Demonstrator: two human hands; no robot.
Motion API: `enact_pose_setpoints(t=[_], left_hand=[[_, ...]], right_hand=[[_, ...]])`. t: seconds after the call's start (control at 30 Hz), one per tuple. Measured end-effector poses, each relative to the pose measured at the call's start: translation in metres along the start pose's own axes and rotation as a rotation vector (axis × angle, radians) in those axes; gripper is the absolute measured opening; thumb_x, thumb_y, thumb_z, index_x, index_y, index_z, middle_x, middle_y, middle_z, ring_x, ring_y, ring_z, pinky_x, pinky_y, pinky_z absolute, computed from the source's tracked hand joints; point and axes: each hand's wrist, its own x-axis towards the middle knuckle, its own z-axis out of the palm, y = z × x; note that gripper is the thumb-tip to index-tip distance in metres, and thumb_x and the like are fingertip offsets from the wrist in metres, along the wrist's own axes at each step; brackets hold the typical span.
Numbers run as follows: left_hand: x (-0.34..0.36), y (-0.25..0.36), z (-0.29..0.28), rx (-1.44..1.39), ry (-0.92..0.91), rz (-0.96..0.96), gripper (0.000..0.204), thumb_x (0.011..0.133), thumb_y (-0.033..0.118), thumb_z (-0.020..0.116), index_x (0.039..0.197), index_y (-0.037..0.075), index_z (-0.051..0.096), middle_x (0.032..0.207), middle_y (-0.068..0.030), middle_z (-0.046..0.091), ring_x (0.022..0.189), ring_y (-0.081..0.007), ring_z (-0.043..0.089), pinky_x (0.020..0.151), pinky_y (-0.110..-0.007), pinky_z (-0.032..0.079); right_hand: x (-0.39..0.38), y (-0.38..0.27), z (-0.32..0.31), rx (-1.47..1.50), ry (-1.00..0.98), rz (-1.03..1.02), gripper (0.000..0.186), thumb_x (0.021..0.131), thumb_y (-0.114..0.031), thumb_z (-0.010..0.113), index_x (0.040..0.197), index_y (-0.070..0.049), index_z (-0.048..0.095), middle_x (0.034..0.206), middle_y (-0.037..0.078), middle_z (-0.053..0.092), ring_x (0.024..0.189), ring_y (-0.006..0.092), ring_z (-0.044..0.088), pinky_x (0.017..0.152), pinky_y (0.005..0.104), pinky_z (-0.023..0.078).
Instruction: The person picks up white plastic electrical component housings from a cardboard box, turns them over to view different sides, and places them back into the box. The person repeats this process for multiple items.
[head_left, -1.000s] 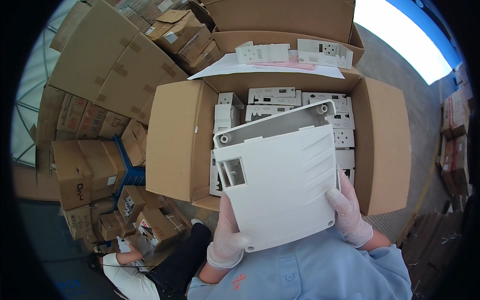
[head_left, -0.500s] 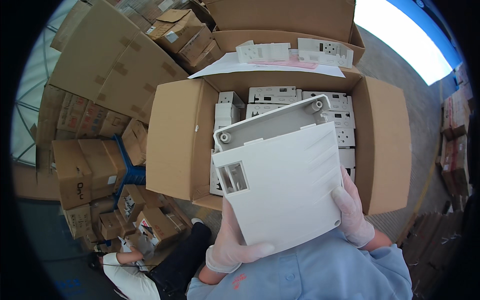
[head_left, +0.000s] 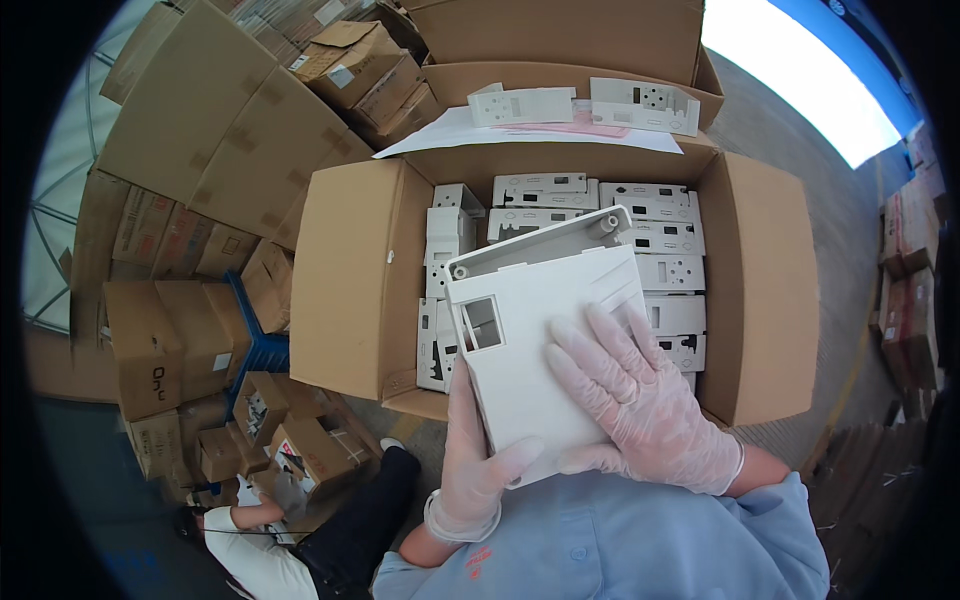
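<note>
Stacked cardboard boxes (head_left: 190, 150) crowd the floor around an open carton (head_left: 760, 290). Above it, the left hand (head_left: 478, 455) grips the lower edge of a white plastic panel (head_left: 530, 330), while the right hand (head_left: 640, 400) lies flat on its face, fingers spread. More white housings (head_left: 650, 215) fill the carton beneath.

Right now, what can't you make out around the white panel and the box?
Head view only:
- White plastic panel: its near end is covered by the right hand and left hand.
- White parts in the open cardboard box: the panel hides those beneath it, so no count is possible.
- Other person lower left: cut off by the dark fisheye rim.
</note>
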Motion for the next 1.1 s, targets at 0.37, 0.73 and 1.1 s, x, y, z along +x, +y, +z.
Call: enact_pose_setpoints(t=[0.37,0.73,1.1], left_hand=[[-0.010,0.014,-0.013,-0.151,0.146,-0.040,0.095,0.064,0.016,0.063,0.147,0.002,0.018,0.135,-0.0159,0.042,0.125,-0.0273,0.044,0.104,-0.038,0.037],[-0.013,0.006,-0.013,-0.161,0.064,-0.048,0.092,0.066,0.011,0.062,0.146,0.002,0.019,0.135,-0.0152,0.042,0.125,-0.0263,0.046,0.103,-0.038,0.038],[-0.015,0.011,-0.007,-0.167,0.053,-0.056,0.093,0.070,0.012,0.065,0.148,0.002,0.014,0.140,-0.0150,0.038,0.129,-0.0256,0.041,0.107,-0.038,0.033]], right_hand=[[-0.023,0.025,-0.007,0.930,0.114,-0.458,0.034,0.092,-0.022,0.057,0.120,-0.003,0.058,0.118,0.009,0.062,0.109,0.0266,0.059,0.100,0.0430,0.044],[-0.021,0.024,0.033,1.735,0.192,0.651,0.067,0.099,-0.045,0.041,0.147,-0.001,0.025,0.145,0.009,0.038,0.133,0.0186,0.035,0.111,0.0323,0.026],[-0.015,0.020,0.029,1.541,0.204,0.653,0.055,0.099,-0.036,0.039,0.142,-0.001,0.036,0.139,0.007,0.045,0.129,0.0160,0.039,0.109,0.0306,0.027]])
